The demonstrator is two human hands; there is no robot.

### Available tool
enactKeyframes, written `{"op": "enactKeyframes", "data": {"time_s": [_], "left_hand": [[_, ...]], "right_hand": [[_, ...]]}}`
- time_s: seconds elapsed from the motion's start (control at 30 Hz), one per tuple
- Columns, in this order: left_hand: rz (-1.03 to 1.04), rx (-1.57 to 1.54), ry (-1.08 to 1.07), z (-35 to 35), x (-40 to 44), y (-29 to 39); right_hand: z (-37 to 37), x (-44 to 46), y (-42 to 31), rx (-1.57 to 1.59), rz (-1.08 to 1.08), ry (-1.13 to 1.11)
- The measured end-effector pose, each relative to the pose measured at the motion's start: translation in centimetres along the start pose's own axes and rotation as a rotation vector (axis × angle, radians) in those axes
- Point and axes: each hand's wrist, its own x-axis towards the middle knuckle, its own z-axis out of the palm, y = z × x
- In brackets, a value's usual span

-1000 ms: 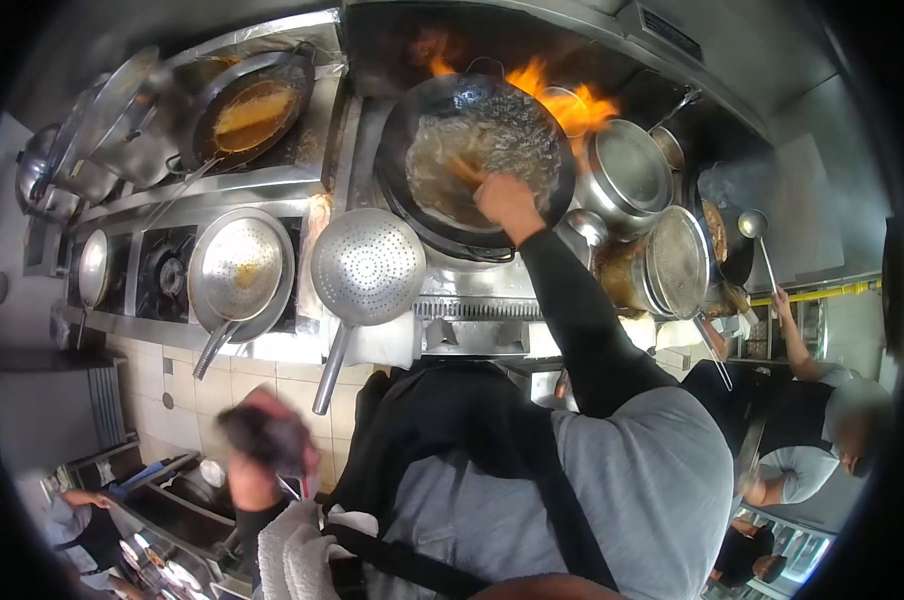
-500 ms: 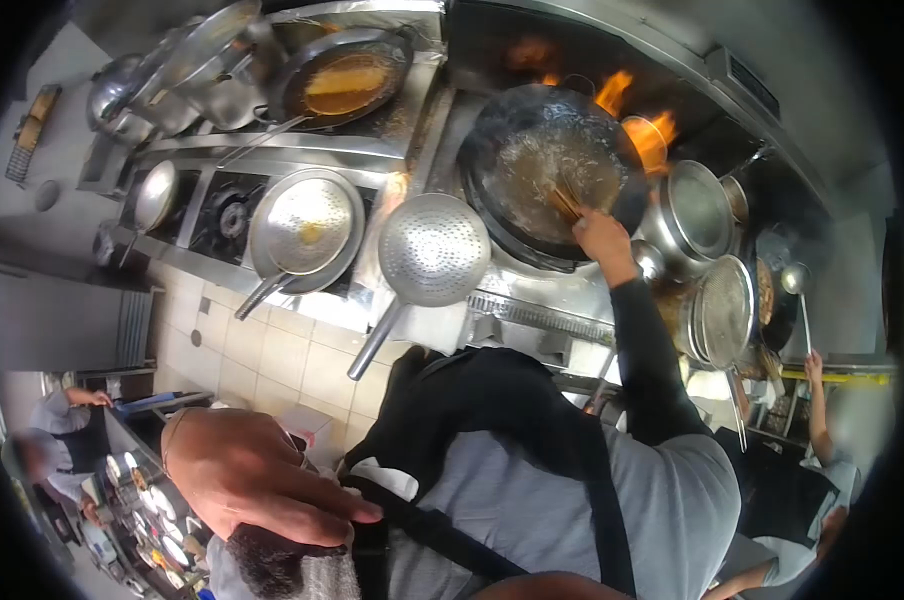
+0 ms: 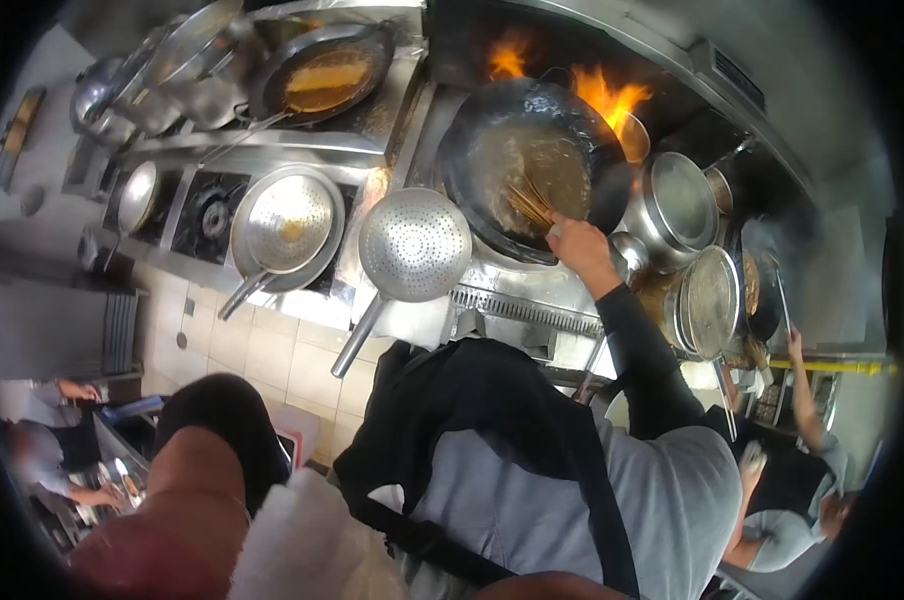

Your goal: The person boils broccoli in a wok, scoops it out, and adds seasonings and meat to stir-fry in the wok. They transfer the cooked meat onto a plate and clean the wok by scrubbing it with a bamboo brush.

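My right hand is closed on the end of a bamboo whisk, whose bristles spread in the murky, bubbling liquid of a large black wok. Orange flames rise behind this wok. My left hand is blurred and very near the camera at the lower left, below a black sleeve; its fingers cannot be made out. Beside it is a white towel. A perforated strainer lies left of the wok, its handle pointing toward my body.
Another wok with brown oil stands at the upper left. A strainer over a pan rests on the left stove. Metal bowls and a mesh strainer are at the right. Co-workers stand at the lower left and right.
My right hand and the whisk have moved to the wok's near side. My left hand has come close to the camera at the lower left. The view has shifted.
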Motion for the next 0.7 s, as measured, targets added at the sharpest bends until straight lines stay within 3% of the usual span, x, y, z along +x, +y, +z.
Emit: {"op": "enactKeyframes", "data": {"time_s": [0.03, 0.1, 0.17, 0.2, 0.33, 0.4, 0.5, 0.53, 0.6, 0.63, 0.67, 0.7], "left_hand": [[-0.023, -0.037, 0.081, -1.4, 0.1, 0.6], [-0.03, -0.09, 0.174, -2.2, -0.5, 0.6], [-0.007, -0.1, 0.117, 0.9, -1.5, -0.8], [-0.021, -0.121, 0.117, 1.8, -1.8, -1.2], [-0.151, -0.299, 0.107, 3.9, -2.6, -1.9], [-0.28, -0.399, 0.071, 4.6, -3.2, -2.4], [-0.699, -0.568, -0.064, 4.9, -5.0, -1.8], [-0.956, -0.574, -0.126, 5.5, -5.9, -1.4], [-1.569, -0.494, -0.172, 6.7, -9.1, -1.2], [-1.793, -0.448, -0.171, 6.4, -11.8, -1.7], [-1.867, -0.493, -0.283, 4.3, -16.4, -3.1], [-1.873, -0.4, -0.323, 3.9, -18.8, -2.7]], "right_hand": [[0.6, -0.4, 1.6, -0.007, -0.014, 0.05], [5.3, 2.7, 6.2, 0.084, -0.129, 0.402], [1.9, 4.1, 2.8, 0.063, 0.227, 0.105], [2.7, 4.9, 1.4, 0.039, 0.294, 0.115], [1.4, 0.3, 0.3, 0.017, -0.069, 0.072], [-0.5, -1.4, 3.9, -0.064, -0.045, 0.103], [-0.5, 2.4, 11.5, -0.214, 0.121, 0.143], [-0.3, 4.2, 11.5, -0.197, 0.127, 0.146], [1.2, 7.0, 9.9, -0.149, 0.209, 0.404], [2.5, 7.3, 7.3, -0.164, 0.214, 0.36], [3.4, 7.5, 4.8, -0.177, 0.219, 0.33], [2.1, 6.0, 3.1, -0.055, 0.109, 0.141]]}}
